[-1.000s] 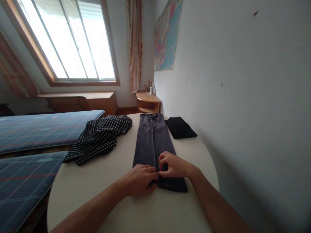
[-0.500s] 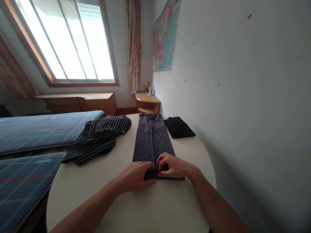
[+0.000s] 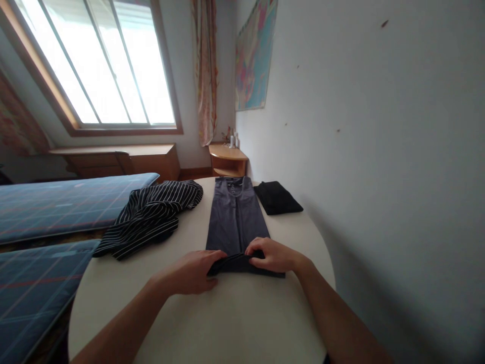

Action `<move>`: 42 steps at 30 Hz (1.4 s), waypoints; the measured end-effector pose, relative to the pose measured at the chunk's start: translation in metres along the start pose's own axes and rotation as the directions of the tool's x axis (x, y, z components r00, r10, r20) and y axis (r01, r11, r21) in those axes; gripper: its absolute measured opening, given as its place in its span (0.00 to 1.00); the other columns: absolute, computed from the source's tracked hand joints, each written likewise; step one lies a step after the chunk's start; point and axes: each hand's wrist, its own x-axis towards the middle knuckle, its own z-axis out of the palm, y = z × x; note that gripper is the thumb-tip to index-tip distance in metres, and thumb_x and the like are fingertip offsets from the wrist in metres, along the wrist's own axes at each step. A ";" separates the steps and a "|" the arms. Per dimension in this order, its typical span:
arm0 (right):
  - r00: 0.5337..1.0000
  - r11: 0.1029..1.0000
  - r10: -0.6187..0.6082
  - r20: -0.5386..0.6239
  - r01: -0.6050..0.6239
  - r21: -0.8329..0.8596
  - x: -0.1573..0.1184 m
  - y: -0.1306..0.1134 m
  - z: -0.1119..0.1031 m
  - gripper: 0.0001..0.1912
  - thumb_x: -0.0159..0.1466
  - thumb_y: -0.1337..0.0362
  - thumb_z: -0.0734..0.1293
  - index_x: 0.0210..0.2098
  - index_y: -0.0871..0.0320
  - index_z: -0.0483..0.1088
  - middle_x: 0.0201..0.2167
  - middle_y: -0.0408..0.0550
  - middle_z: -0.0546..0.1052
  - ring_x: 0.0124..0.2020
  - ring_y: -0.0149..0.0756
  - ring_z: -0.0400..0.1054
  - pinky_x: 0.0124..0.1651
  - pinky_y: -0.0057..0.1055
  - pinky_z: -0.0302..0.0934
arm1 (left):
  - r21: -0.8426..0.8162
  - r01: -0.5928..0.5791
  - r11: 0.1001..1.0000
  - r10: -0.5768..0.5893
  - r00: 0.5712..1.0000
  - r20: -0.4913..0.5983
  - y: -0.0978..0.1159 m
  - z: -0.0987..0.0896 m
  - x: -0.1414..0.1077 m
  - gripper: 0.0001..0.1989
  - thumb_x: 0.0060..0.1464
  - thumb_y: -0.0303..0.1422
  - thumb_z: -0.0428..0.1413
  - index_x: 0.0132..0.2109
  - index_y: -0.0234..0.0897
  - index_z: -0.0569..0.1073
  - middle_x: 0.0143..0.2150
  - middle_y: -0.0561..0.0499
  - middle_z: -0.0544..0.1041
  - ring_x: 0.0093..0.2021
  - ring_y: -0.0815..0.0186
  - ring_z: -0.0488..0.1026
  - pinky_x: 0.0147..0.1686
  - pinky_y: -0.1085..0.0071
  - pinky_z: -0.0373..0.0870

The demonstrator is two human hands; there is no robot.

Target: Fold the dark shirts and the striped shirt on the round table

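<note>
A dark grey garment (image 3: 231, 217), seemingly a shirt, lies in a long narrow strip on the white round table, its neckline at the far end. Its near edge is turned up in a small fold. My left hand (image 3: 195, 270) grips the left corner of that fold, thumb below and fingers on top. Toward the right part of the fold, my right hand (image 3: 273, 254) pinches the cloth between curled fingers and thumb. Part of the fold is hidden behind my fingers.
A crumpled black-and-white striped garment (image 3: 155, 212) lies at the table's left. A folded black cloth (image 3: 278, 197) rests at the far right, near the wall (image 3: 379, 177). Blue plaid mattresses (image 3: 68, 199) stand left of the white table (image 3: 197, 328).
My left hand has slid left along the near edge to the garment's corner. My right hand has stayed nearly in place, and more of the turned-up fold shows between the hands.
</note>
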 end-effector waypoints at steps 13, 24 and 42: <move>0.974 0.977 0.191 0.120 -0.201 0.073 -0.006 0.011 -0.009 0.15 0.55 0.54 0.73 0.37 0.59 0.78 0.30 0.43 0.77 0.30 0.31 0.67 0.32 0.25 0.58 | -0.113 0.055 0.992 -0.066 0.993 -0.102 -0.018 -0.003 0.008 0.14 0.62 0.38 0.49 0.46 0.39 0.76 0.34 0.49 0.78 0.33 0.64 0.73 0.36 0.72 0.66; 0.990 0.988 0.123 0.073 -0.129 0.088 -0.009 0.000 -0.015 0.10 0.55 0.63 0.69 0.35 0.59 0.78 0.29 0.42 0.77 0.31 0.31 0.67 0.34 0.25 0.58 | -0.276 0.005 0.961 -0.036 0.994 -0.105 -0.025 -0.007 0.007 0.14 0.62 0.37 0.48 0.46 0.36 0.76 0.31 0.53 0.75 0.29 0.68 0.69 0.30 0.75 0.64; 0.889 0.949 0.151 -0.432 -0.254 -0.189 0.036 0.028 -0.004 0.14 0.69 0.55 0.63 0.47 0.53 0.75 0.38 0.46 0.81 0.39 0.37 0.75 0.42 0.31 0.63 | -0.045 0.166 0.985 -0.166 0.849 -0.501 -0.071 0.039 0.060 0.15 0.66 0.35 0.45 0.53 0.42 0.73 0.48 0.46 0.79 0.49 0.58 0.76 0.51 0.66 0.69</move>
